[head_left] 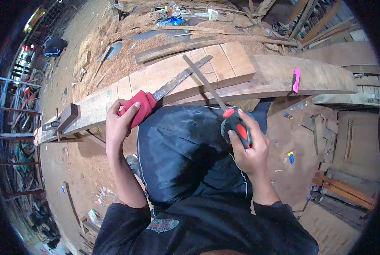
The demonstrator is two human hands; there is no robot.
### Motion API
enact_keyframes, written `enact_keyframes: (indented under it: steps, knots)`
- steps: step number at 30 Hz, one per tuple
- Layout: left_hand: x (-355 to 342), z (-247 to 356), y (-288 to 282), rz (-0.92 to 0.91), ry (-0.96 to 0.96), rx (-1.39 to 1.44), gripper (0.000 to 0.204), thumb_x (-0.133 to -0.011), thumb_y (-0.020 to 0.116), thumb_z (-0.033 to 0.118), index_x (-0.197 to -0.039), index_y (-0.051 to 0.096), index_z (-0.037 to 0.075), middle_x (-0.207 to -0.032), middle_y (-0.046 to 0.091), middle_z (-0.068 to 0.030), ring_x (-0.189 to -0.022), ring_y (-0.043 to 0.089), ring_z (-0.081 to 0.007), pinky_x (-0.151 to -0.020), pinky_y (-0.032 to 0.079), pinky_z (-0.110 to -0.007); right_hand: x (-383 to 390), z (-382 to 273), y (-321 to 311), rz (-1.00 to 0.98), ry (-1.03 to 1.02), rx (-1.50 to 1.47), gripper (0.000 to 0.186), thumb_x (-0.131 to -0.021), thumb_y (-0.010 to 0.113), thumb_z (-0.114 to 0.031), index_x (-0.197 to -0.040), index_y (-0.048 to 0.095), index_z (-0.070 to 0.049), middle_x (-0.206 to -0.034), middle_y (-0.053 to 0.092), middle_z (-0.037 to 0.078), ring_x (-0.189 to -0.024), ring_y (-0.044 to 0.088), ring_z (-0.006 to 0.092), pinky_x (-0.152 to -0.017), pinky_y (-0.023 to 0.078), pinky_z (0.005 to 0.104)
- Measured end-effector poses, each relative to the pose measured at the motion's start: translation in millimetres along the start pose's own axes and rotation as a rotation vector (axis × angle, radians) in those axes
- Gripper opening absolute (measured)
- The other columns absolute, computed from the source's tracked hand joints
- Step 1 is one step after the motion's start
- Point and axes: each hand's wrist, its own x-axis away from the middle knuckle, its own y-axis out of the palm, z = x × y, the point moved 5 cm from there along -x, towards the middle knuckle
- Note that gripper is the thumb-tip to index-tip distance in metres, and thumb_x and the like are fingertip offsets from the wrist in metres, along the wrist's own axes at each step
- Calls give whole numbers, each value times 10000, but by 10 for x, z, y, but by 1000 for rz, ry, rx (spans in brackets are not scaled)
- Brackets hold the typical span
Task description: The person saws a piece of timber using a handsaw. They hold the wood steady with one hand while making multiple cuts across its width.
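Observation:
My left hand [118,121] grips a red cloth [141,108] bunched at the near end of a toothed saw blade [173,83]. The blade rests along a pale wooden block [232,63] marked with crosswise lines. My right hand [251,151] holds a file by its black-and-red handle [236,129]. Its long, narrow metal shaft [204,80] crosses over the saw near the blade's far part. The block sits on a long timber beam [275,74] in front of my dark-clothed legs [181,148].
A pink marker [296,80] lies on the beam's right. A wooden hand plane [66,117] sits at its left. Beyond are shavings [105,59], planks [173,51] and debris. A metal rack of cluttered items [15,123] lines the left; boards [343,191] lie at lower right.

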Motion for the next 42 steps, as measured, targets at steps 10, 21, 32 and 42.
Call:
enact_keyframes:
  steps: [10, 21, 32, 42]
  knots:
    - [-10, -51, -18, 7, 76, 22, 322, -902, 798, 315, -949, 668, 24, -697, 634, 5, -578, 520, -31, -505, 368, -207, 133, -11, 129, -48, 123, 154, 353, -869, 771, -112, -1189, 682, 9, -1010, 746, 230, -877, 751, 384, -752, 585, 428]
    - [-44, -68, -33, -39, 60, 59, 342, -892, 807, 327, -937, 686, 10, -736, 670, -21, -626, 571, -46, -545, 431, -221, 101, -19, 144, -28, 177, 79, 331, -905, 738, -96, -1208, 672, 18, -1019, 742, 241, -922, 753, 380, -807, 581, 405]
    - [-35, 8, -41, -27, 81, 2, 349, -893, 806, 326, -924, 686, 0, -746, 677, -29, -660, 594, -62, -592, 471, -241, 75, -4, 164, -79, 254, 153, 339, -922, 713, -96, -1236, 664, 20, -1099, 735, 256, -1025, 741, 388, -875, 572, 425]
    - [-67, -33, -49, -47, 40, -11, 345, -900, 800, 324, -924, 686, -1, -761, 689, -37, -680, 605, -71, -619, 488, -251, 15, -40, 165, -153, 263, 219, 337, -932, 712, -98, -1239, 660, 31, -1122, 733, 252, -1027, 742, 386, -881, 571, 423]
